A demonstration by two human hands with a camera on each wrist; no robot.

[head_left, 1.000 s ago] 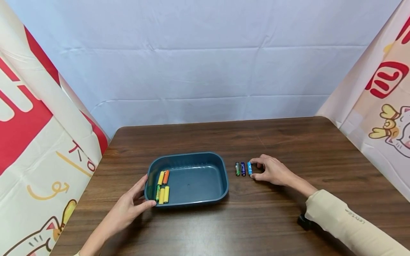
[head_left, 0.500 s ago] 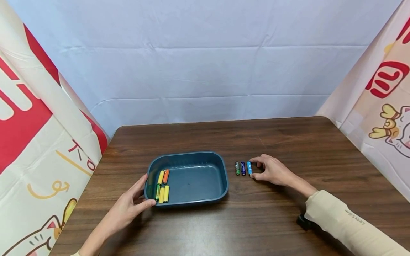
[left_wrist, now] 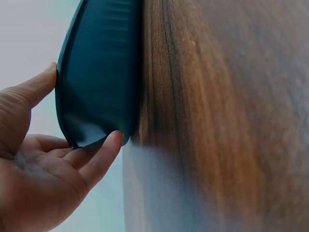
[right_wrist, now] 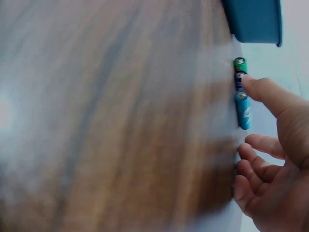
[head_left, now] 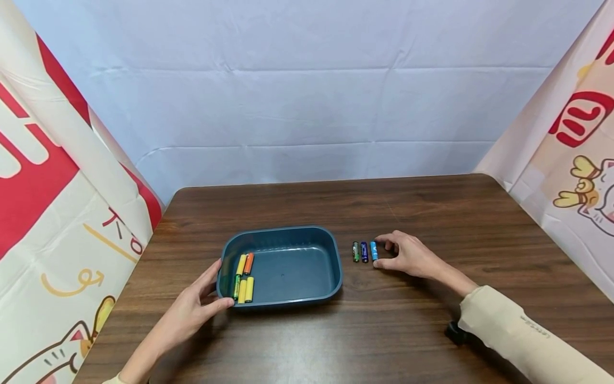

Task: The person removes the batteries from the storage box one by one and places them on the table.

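Observation:
At the near left end of a dark teal plastic tray, my left hand holds the wall between thumb and fingers; in the left wrist view the thumb touches the rim. Inside the tray's left end lie several batteries: yellow, one orange and one green. Right of the tray, three batteries lie side by side on the table: green, dark blue and light blue. My right hand is beside the light blue one, thumb and forefinger spread near its two ends; the right wrist view shows a gap below it.
The brown wooden table extends around the tray. A white cloth hangs behind it, and printed cloths hang at the left and right. Under the right sleeve a small black object shows.
Almost nothing moves. The right fingertips have parted slightly from the light blue battery, which stays in the row. The left hand keeps its place on the tray.

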